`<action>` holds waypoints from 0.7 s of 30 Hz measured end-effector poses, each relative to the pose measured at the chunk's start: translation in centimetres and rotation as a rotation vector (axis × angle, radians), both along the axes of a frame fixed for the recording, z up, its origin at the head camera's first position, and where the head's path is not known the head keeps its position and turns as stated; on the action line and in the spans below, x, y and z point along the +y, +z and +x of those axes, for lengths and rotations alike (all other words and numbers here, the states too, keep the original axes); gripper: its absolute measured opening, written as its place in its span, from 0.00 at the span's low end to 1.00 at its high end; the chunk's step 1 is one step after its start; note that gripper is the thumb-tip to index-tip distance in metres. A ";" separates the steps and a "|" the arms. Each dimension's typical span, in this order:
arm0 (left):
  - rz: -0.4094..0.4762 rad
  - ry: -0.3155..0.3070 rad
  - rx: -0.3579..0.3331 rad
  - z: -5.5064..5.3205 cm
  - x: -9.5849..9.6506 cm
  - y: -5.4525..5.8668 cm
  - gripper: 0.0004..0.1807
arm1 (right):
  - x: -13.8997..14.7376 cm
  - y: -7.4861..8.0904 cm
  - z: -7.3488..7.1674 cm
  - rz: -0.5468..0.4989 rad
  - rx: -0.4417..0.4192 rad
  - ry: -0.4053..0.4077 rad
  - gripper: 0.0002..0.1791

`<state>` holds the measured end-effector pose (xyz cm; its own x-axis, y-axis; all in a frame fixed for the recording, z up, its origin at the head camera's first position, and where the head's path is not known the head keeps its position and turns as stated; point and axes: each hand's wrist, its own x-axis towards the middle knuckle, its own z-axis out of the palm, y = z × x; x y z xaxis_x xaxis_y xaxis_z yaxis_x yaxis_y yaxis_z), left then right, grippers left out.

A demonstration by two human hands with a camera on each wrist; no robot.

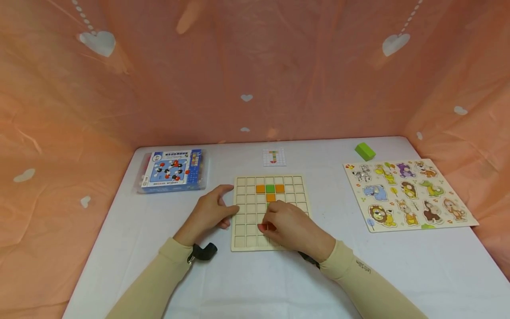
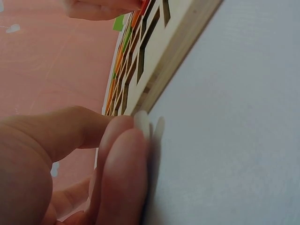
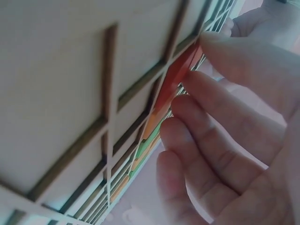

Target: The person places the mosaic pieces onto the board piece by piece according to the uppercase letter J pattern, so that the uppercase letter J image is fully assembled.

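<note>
A wooden grid board (image 1: 245, 230) lies flat on the white table with orange tiles (image 1: 271, 197) and green tiles (image 1: 270, 188) set in a T shape in its upper cells. My right hand (image 1: 288, 223) is over the lower middle of the board, hiding several cells. Its thumb and forefinger pinch a red tile (image 3: 176, 77) low at the grid, while the other fingers curl loosely beside it. My left hand (image 1: 209, 212) rests at the board's left edge, thumb and forefinger spread apart against the rim, holding no tile.
Behind the board lies a small pattern card (image 1: 274, 157). A plastic box with a blue label (image 1: 171, 172) stands at the back left. On the right are an animal puzzle board (image 1: 406, 195) and a green block (image 1: 365, 151). Peach curtains enclose the table's back and sides.
</note>
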<state>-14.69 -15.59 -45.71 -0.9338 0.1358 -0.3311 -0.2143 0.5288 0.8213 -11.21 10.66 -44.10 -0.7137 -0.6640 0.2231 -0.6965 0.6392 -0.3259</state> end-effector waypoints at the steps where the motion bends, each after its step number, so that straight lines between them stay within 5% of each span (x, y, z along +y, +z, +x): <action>1: 0.000 0.001 -0.002 0.0 0.0 0.0 0.40 | 0.0 0.0 0.0 0.000 0.002 0.000 0.06; 9: 0.006 0.020 -0.009 0.1 -0.4 -0.1 0.40 | 0.2 0.7 -0.5 0.031 -0.021 -0.005 0.09; 17: -0.018 -0.023 -0.027 0.0 -0.8 0.4 0.39 | 5.7 1.9 -1.8 0.039 -0.026 -0.195 0.16; 21: -0.174 -0.043 0.104 1.2 -2.4 1.6 0.37 | 10.3 2.2 -1.4 0.062 0.004 -0.307 0.20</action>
<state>-13.44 -17.95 -44.08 -0.9588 0.1251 -0.2549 -0.1074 0.6713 0.7333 -12.62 20.93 -41.87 -0.8820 -0.4304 0.1921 -0.4695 0.8383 -0.2772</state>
